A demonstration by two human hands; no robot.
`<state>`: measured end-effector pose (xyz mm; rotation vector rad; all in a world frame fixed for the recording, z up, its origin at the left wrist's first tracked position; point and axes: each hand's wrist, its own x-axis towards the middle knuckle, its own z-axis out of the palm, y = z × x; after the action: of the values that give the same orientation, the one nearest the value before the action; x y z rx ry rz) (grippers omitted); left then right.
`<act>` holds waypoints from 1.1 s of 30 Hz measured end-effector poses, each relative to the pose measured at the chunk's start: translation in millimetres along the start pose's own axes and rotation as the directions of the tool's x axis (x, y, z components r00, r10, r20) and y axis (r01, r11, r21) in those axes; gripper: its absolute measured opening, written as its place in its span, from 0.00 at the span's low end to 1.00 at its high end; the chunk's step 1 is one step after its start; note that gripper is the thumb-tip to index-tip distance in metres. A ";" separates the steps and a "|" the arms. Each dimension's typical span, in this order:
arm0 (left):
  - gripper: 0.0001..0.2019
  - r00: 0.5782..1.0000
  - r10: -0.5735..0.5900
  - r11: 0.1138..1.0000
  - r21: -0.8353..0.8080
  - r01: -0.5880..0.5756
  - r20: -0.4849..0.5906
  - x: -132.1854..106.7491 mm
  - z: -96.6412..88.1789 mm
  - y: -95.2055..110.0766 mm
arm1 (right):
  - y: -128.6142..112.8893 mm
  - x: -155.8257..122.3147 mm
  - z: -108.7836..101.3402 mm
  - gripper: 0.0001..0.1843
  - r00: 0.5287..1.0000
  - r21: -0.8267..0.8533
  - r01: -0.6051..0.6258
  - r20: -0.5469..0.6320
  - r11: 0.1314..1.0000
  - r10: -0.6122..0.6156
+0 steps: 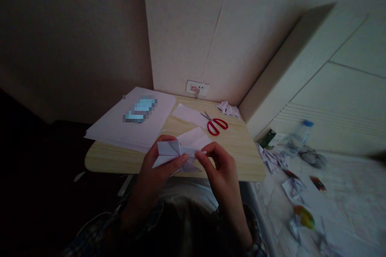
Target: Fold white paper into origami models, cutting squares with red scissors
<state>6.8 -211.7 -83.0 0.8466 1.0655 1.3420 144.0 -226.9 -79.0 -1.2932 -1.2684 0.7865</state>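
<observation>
A piece of folded white paper (169, 148) with several creased flaps is held above the front of the small wooden table (241, 160). My left hand (159, 164) grips it from the left, thumb lying across its lower side. With thumb and forefinger, my right hand (221, 164) pinches the narrow right end of the same paper. Just behind my hands a white sheet (196, 136) lies on the table. Beyond it are red-handled scissors (213, 122), their blades apart and resting over a white paper strip (188, 115).
A stack of large white paper (111, 122) covers the table's left, with a phone (140, 109) on top. Folded paper pieces (228, 109) sit at the back right near a wall socket (197, 88). On the bed at right lie a plastic bottle (298, 138) and more folded papers (271, 160).
</observation>
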 end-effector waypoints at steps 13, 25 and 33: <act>0.16 0.996 0.072 0.989 0.126 -0.078 0.047 3.6 -3.9 -5.2 | -0.8 -0.1 2.0 0.07 0.995 -0.066 -0.037 0.091 0.997 0.043; 0.18 0.885 0.079 0.727 0.581 -0.366 0.459 25.0 -27.9 15.0 | 2.3 12.6 -14.8 0.07 0.967 -0.440 0.214 0.220 0.872 -0.126; 0.05 0.885 -0.078 0.662 0.687 -0.299 0.460 19.7 -21.9 22.3 | -5.4 8.8 -9.7 0.09 0.941 -0.360 0.287 0.281 0.888 -0.190</act>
<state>-22.6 -192.6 -71.3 1.7823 1.1910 0.6808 153.9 -221.9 -70.2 -1.3471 -1.8176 0.5307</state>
